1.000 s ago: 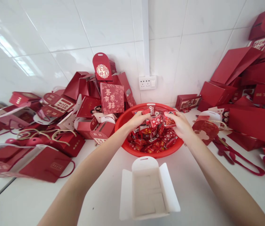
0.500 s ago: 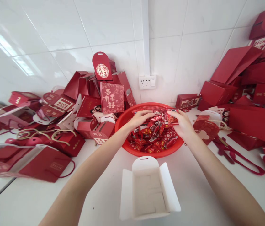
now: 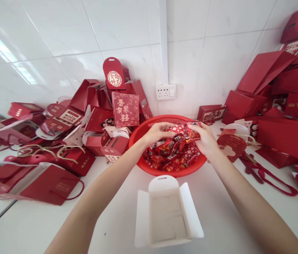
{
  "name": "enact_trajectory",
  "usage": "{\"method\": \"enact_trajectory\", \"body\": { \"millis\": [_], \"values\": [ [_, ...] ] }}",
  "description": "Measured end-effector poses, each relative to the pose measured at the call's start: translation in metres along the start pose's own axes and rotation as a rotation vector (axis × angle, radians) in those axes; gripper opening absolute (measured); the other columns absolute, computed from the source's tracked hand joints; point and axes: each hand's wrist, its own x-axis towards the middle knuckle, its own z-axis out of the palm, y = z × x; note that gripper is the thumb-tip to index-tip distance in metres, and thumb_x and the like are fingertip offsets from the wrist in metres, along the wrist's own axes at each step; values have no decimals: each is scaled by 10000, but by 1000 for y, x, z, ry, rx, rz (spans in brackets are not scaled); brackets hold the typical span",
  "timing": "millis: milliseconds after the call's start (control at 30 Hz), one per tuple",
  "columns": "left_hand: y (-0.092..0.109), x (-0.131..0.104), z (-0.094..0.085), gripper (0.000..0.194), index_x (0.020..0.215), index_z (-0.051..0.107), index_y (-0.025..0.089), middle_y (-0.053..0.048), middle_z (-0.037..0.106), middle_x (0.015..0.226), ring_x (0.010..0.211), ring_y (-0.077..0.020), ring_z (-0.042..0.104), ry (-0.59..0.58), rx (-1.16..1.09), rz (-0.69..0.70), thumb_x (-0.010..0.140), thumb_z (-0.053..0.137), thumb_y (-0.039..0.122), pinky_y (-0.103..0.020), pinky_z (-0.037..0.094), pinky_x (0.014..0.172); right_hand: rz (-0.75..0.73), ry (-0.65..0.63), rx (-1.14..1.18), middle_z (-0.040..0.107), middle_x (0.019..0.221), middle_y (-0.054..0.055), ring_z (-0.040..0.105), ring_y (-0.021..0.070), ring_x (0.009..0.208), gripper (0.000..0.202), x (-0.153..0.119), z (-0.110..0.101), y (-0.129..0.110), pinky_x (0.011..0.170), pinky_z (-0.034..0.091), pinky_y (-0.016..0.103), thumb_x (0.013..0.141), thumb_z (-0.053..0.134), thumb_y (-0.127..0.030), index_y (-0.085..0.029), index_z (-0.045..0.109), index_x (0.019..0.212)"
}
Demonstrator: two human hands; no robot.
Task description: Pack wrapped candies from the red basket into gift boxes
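Over a red plastic basket [image 3: 137, 155] of red-wrapped candies [image 3: 168, 153], both my hands are close together. My left hand [image 3: 159, 134] pinches a red candy packet with white dots [image 3: 177, 129] between thumb and fingers. The fingers of my right hand [image 3: 204, 137] are closed on shiny red candy packets [image 3: 192, 133], right beside the dotted one. Nearer to me, an open white carton [image 3: 167, 218] stands with its flaps spread and a rounded handle tab at the back; its visible inside holds nothing.
Red gift boxes [image 3: 126, 109] are piled left of the basket, with corded gift bags [image 3: 50, 183] in front. More red boxes [image 3: 283, 130] are stacked on the right, near a dark red ribbon loop [image 3: 270, 176]. A socket [image 3: 165, 92] sits on the tiled wall.
My left hand has closed on a dotted packet and lifted it from the pile, next to the packets in my right hand. The right hand has barely moved.
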Motion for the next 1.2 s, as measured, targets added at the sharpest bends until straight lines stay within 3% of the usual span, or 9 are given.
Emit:
{"method": "enact_trajectory", "body": {
  "millis": [233, 333, 433, 633, 900, 1067, 1200],
  "values": [
    [-2, 3, 0, 577, 982, 729, 132, -11, 737, 847, 790, -151, 666, 97, 6, 61, 469, 956, 266, -352, 543, 879, 95, -72, -32, 728, 631, 8, 685, 209, 600, 217, 1, -2, 0, 556, 513, 305, 531, 855, -285, -211, 725, 688],
    [-3, 2, 1, 592, 978, 720, 134, -5, 728, 835, 792, -159, 668, 86, 1, 66, 449, 954, 257, -359, 546, 869, 142, -132, -15, 759, 696, 26, 733, 247, 705, 231, 2, -4, 0, 589, 553, 323, 559, 859, -275, -215, 733, 743],
    [-3, 2, 1, 598, 988, 722, 136, -4, 724, 833, 796, -167, 667, 54, 23, 65, 447, 950, 251, -362, 546, 861, 148, -102, 9, 778, 748, 42, 754, 261, 804, 212, 4, -5, 0, 650, 584, 325, 579, 855, -237, -208, 734, 751],
    [-4, 3, -1, 595, 1014, 721, 139, -11, 722, 842, 783, -172, 661, 26, 68, 69, 472, 932, 267, -347, 547, 810, 161, -94, -3, 783, 745, 27, 752, 254, 769, 198, 6, -6, 1, 625, 595, 319, 574, 853, -258, -222, 747, 737],
    [-7, 4, -1, 558, 1105, 708, 143, -67, 734, 1070, 940, -207, 677, 71, 181, 120, 579, 868, 237, -378, 531, 933, 115, -86, -12, 745, 689, 27, 733, 234, 731, 253, 5, -7, 3, 672, 571, 329, 543, 885, -288, -204, 729, 723],
    [-15, 11, -7, 383, 1085, 715, 134, -98, 747, 1088, 957, -209, 692, 196, 459, 129, 704, 729, 173, -362, 543, 933, 81, -24, -29, 729, 654, 0, 689, 200, 641, 216, 5, -6, 4, 612, 552, 316, 538, 870, -276, -216, 727, 688],
    [-17, 9, -7, 213, 891, 764, 143, -70, 774, 928, 858, -212, 708, 120, 594, 122, 728, 627, 140, -339, 555, 870, 79, -54, -3, 752, 688, 20, 723, 235, 709, 227, 4, -4, 3, 638, 579, 336, 540, 875, -289, -222, 739, 710]
  ]
}}
